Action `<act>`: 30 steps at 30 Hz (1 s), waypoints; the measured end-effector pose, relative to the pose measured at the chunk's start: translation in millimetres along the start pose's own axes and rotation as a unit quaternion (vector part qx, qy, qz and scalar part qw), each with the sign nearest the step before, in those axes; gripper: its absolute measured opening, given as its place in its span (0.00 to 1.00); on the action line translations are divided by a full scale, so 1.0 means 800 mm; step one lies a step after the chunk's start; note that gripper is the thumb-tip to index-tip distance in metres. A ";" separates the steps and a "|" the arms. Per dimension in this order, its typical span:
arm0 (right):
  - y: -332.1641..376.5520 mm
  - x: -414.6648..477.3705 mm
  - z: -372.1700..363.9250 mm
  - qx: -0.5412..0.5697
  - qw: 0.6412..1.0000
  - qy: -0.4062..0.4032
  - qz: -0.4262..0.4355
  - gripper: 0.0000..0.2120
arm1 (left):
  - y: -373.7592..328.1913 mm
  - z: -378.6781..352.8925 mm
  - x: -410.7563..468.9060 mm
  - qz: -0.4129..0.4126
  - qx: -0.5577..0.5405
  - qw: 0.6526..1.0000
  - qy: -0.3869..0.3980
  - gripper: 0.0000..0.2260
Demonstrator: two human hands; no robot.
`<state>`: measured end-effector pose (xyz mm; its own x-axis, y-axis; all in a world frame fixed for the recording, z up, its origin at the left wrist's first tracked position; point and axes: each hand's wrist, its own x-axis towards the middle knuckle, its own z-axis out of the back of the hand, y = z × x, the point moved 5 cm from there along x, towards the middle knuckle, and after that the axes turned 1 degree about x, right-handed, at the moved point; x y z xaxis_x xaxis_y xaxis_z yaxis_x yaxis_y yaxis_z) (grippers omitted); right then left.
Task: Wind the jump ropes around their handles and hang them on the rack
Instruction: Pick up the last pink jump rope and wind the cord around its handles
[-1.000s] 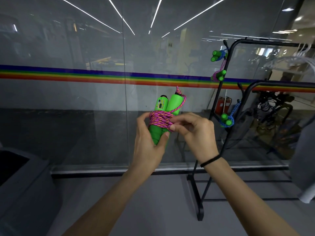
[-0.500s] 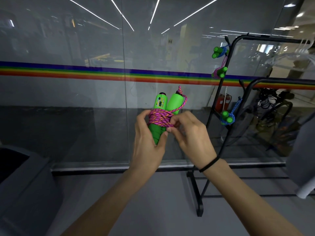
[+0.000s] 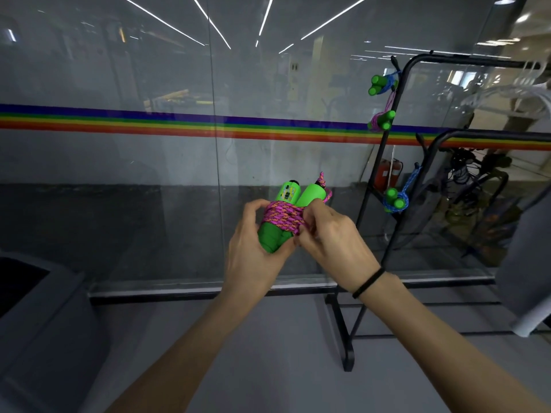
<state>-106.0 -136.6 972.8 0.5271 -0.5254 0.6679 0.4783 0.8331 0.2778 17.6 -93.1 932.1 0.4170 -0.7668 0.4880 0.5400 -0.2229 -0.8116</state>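
A jump rope with two green handles [image 3: 275,235] sits upright in the middle of the view, its pink braided cord [image 3: 283,217] wound around both handles. My left hand [image 3: 253,251] grips the handles from below and the left. My right hand [image 3: 331,236] pinches the cord at the lower right of the winding. To the right stands a black metal rack [image 3: 387,180]. Three wound ropes hang on its hooks: a blue one [image 3: 380,84] at the top, a pink one [image 3: 381,120] under it, and a blue one [image 3: 395,200] lower down.
A glass wall with a rainbow stripe [image 3: 179,125] runs straight ahead. A grey bin [image 3: 38,320] stands at the lower left. White hangers [image 3: 507,96] hang on the rack's upper bar at the right. The rack's foot [image 3: 347,353] lies on the grey floor.
Both hands with the rope bundle have dropped a little in the view. My right fingers have shifted on the cord at the winding's lower right. The rack has not moved.
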 end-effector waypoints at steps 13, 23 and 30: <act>-0.013 -0.011 0.002 0.121 0.991 0.017 -0.053 0.07 | -0.002 0.004 -0.009 0.008 -0.042 0.999 0.004 0.27; -0.019 -0.020 -0.009 0.029 0.999 0.032 -0.012 0.05 | 0.012 -0.020 -0.016 -0.027 -0.032 0.999 0.001 0.27; -0.044 -0.024 0.018 -0.003 0.997 -0.010 -0.081 0.15 | -0.009 -0.054 0.003 -0.021 -0.042 0.998 0.041 0.25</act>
<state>-143.0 -153.5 960.5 0.4276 -0.6498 0.6284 0.5610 0.7359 0.3792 -17.0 -119.1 925.0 0.3322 -0.8019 0.4967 0.4906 -0.3029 -0.8171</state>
